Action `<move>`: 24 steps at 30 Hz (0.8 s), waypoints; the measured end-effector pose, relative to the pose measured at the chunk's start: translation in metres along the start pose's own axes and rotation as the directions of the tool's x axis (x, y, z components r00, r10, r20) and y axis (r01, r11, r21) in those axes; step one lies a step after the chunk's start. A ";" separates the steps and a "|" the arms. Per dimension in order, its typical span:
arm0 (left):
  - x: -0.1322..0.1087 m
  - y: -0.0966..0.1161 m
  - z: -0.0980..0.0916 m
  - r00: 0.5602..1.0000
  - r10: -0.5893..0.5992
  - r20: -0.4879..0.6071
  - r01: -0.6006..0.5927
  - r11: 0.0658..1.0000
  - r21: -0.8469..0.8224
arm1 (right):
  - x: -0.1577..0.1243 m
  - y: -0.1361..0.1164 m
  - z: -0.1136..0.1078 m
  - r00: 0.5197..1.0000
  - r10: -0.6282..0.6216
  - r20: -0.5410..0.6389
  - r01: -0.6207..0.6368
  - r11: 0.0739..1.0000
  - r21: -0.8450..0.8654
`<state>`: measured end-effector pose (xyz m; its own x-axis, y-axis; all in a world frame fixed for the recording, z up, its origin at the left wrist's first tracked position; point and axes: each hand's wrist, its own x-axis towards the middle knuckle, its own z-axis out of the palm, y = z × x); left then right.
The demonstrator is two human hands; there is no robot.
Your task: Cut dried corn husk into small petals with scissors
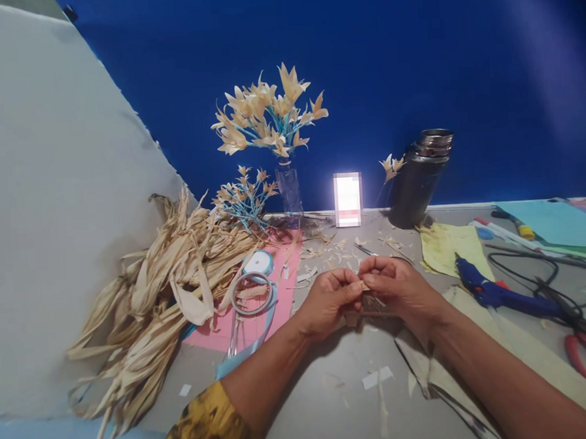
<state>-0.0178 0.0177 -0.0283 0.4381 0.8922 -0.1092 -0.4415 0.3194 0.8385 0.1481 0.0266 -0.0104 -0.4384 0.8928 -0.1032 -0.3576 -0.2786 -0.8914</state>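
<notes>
Close to me, white paper scraps (pixel 377 376) lie on the gray table (pixel 332 407). Just past them my two hands meet. My left hand (pixel 329 299) and my right hand (pixel 399 286) each pinch shut on one small husk strip (pixel 364 285). Their fingertips touch, and they hold the strip just over the middle of the table.

I think I am at the folding or twisting part of shaping this little piece. It looks thin and dry, so the next move calls for a soft, steady pinch, or it may tear.

To the left lie a ribbon roll (pixel 258 262) on pink paper (pixel 220 331) and a big heap of dry husks (pixel 163 285). To the right lies a blue glue gun (pixel 493 292), apart from my hands. Far back, by the blue wall (pixel 412 56), stand a vase of husk flowers (pixel 268 116), a bright phone (pixel 347 199) and a dark flask (pixel 418 177).
</notes>
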 end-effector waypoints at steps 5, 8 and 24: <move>-0.005 0.011 0.003 0.993 -0.004 0.114 0.020 0.990 -0.138 | -0.001 -0.011 -0.010 0.999 -0.024 0.046 0.015 0.983 0.182; -0.004 0.012 0.003 0.997 0.011 0.071 -0.003 0.993 -0.117 | 0.001 -0.012 -0.012 0.996 -0.082 -0.022 0.085 0.982 0.171; -0.004 0.011 0.003 0.999 0.001 0.033 0.001 0.999 -0.044 | -0.001 -0.008 -0.009 0.998 -0.067 -0.023 0.066 0.997 -0.029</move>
<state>-0.0223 0.0163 -0.0167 0.4631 0.8816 -0.0912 -0.4752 0.3338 0.8141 0.1589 0.0313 -0.0078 -0.3944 0.9174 -0.0538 -0.3617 -0.2088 -0.9086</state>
